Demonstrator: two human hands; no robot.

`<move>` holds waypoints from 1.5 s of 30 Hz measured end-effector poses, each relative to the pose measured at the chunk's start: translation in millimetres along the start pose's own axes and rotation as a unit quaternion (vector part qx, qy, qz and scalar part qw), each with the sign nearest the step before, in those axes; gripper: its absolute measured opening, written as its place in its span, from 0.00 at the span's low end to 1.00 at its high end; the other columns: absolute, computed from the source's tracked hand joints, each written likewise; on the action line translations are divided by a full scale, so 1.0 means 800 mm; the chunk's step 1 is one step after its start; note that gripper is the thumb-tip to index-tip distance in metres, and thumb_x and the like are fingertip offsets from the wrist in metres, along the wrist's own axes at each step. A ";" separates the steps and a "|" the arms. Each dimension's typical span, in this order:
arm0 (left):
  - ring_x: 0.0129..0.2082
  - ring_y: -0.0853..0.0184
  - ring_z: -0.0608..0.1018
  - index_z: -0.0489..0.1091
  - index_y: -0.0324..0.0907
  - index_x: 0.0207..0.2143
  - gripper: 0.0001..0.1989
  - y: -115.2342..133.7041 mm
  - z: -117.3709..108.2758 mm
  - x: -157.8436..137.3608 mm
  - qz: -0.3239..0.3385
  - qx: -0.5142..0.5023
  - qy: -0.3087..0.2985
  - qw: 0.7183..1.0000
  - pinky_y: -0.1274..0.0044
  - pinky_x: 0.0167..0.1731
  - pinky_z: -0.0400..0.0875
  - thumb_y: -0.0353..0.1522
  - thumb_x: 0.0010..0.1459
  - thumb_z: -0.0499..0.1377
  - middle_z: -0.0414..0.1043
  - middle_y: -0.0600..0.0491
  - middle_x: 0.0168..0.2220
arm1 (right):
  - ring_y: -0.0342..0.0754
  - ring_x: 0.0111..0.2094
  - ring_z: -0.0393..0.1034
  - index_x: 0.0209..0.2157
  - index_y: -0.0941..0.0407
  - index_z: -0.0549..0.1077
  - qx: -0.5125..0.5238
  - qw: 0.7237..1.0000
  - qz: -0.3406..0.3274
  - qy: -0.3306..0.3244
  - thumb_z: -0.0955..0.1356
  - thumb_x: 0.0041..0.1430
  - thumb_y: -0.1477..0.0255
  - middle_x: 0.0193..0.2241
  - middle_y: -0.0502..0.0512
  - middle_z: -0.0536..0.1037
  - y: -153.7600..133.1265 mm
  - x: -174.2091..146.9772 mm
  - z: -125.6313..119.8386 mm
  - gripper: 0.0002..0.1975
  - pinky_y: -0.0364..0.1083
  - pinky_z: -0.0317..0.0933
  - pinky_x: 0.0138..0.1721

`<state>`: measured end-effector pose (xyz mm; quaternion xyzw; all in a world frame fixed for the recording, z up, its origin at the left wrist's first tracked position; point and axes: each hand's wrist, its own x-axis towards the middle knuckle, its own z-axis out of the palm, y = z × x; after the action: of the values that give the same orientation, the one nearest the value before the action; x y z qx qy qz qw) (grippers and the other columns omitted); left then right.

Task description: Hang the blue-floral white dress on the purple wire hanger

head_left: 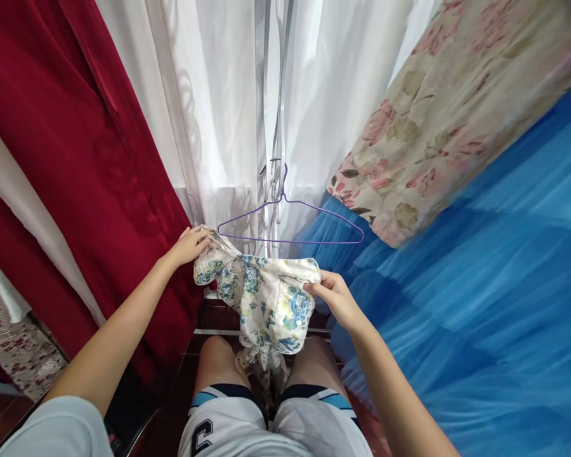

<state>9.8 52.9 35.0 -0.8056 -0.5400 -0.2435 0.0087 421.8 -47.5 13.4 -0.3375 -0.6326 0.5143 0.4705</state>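
A white garment with blue and yellow flowers (276, 298) is stretched between my two hands, above my knees. My left hand (193, 245) is closed on its left part, close to the left end of a purple clothes hanger (285, 202). On the other side, my right hand (332, 293) pinches the garment's right edge, thumb on top. The hanger hangs by its hook from a rack fitting, and its left end meets a strap or edge of the garment. The lower part of the cloth falls between my knees.
Red drapes (105, 158) hang at the left and white curtains (214, 101) behind the hanger. To the right are a beige floral cloth (409, 139) and a wide blue tulle skirt (466, 285). A dark red tiled floor (171, 406) lies below.
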 end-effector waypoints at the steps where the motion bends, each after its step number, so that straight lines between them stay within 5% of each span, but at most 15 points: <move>1: 0.62 0.53 0.64 0.74 0.44 0.46 0.17 0.004 0.000 0.009 0.007 -0.011 0.000 1.000 0.52 0.63 0.49 0.39 0.64 0.48 0.71 0.48 0.56 | 0.43 0.24 0.59 0.27 0.59 0.75 -0.005 1.000 -0.003 0.000 0.71 0.52 0.68 0.22 0.49 0.71 -0.003 0.002 -0.001 0.08 0.42 0.54 0.26; 11: 0.69 0.54 0.53 0.74 0.45 0.35 0.13 0.065 -0.033 -0.003 0.093 -0.139 -0.062 0.984 0.62 0.64 0.53 0.40 0.62 0.52 0.70 0.50 0.56 | 0.43 0.22 0.59 0.23 0.58 0.75 -0.059 0.993 -0.006 0.103 0.72 0.47 0.66 0.20 0.49 0.72 0.012 -0.015 -0.071 0.09 0.42 0.54 0.24; 16: 0.69 0.55 0.54 0.76 0.45 0.44 0.15 0.067 -0.040 -0.021 0.094 -0.125 -0.086 0.984 0.62 0.64 0.53 0.41 0.62 0.53 0.68 0.49 0.58 | 0.47 0.29 0.67 0.38 0.59 0.78 -0.078 0.996 -0.017 0.048 0.70 0.51 0.68 0.30 0.52 0.78 0.009 0.007 -0.072 0.12 0.44 0.61 0.31; 19: 0.68 0.54 0.54 0.76 0.45 0.40 0.15 0.069 -0.049 -0.036 0.085 -0.126 -0.091 0.984 0.61 0.64 0.53 0.42 0.62 0.53 0.68 0.48 0.59 | 0.49 0.33 0.70 0.44 0.60 0.76 -0.121 0.990 -0.056 0.043 0.69 0.53 0.70 0.35 0.55 0.79 0.007 0.033 -0.073 0.17 0.45 0.62 0.34; 25: 0.68 0.55 0.55 0.73 0.44 0.32 0.13 0.088 -0.075 -0.052 0.059 -0.183 -0.085 0.978 0.62 0.64 0.53 0.42 0.62 0.55 0.66 0.50 0.61 | 0.48 0.32 0.69 0.62 0.57 0.65 -0.308 0.935 -0.150 0.091 0.67 0.52 0.73 0.40 0.55 0.79 0.013 0.096 -0.092 0.33 0.46 0.62 0.36; 31: 0.67 0.53 0.57 0.77 0.46 0.38 0.13 0.106 -0.091 -0.065 0.081 -0.155 -0.134 0.975 0.60 0.63 0.56 0.41 0.63 0.55 0.69 0.48 0.58 | 0.49 0.29 0.71 0.49 0.58 0.76 -0.389 0.909 -0.152 -0.004 0.65 0.56 0.73 0.32 0.54 0.81 0.017 0.124 -0.082 0.19 0.44 0.60 0.34; 40: 0.69 0.51 0.53 0.76 0.47 0.44 0.17 0.105 -0.125 -0.076 0.060 -0.095 -0.095 0.989 0.59 0.64 0.51 0.45 0.63 0.54 0.64 0.49 0.62 | 0.50 0.29 0.72 0.34 0.58 0.79 -0.374 0.914 -0.156 0.018 0.65 0.57 0.73 0.29 0.54 0.82 0.014 0.105 -0.061 0.10 0.43 0.59 0.32; 45: 0.57 0.52 0.70 0.74 0.42 0.41 0.17 0.147 -0.106 -0.032 0.060 -0.106 0.004 0.993 0.64 0.56 0.65 0.43 0.63 0.53 0.73 0.47 0.53 | 0.52 0.30 0.74 0.33 0.57 0.80 -0.372 0.918 -0.138 0.020 0.65 0.56 0.74 0.29 0.54 0.83 0.016 0.085 -0.043 0.11 0.44 0.62 0.32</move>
<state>72.3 -41.8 128.9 -0.8320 -0.4621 -0.3013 -0.0597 431.4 29.3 18.7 -0.4082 -0.8090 0.1647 0.3896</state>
